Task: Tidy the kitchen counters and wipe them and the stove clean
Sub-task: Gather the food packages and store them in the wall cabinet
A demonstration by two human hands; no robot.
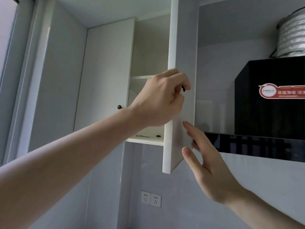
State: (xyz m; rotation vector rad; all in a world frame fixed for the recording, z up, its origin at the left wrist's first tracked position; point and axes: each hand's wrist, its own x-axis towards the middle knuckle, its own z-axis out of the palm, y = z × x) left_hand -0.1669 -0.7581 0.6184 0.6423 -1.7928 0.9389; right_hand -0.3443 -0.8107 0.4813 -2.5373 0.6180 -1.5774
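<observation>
Upright cabinet door (171,90) swung edge-on toward camera, left hand (158,100) curled around it, right hand (204,161) fingers straight.

Two bare forearms reach into view, with no sleeve, cuff or glove showing anywhere along them. The left hand (160,98) and the right hand (206,164) carry no ring, watch or bracelet. The fingernails are short and plain, without polish. No marks or plasters show on either wrist or on either hand.
</observation>
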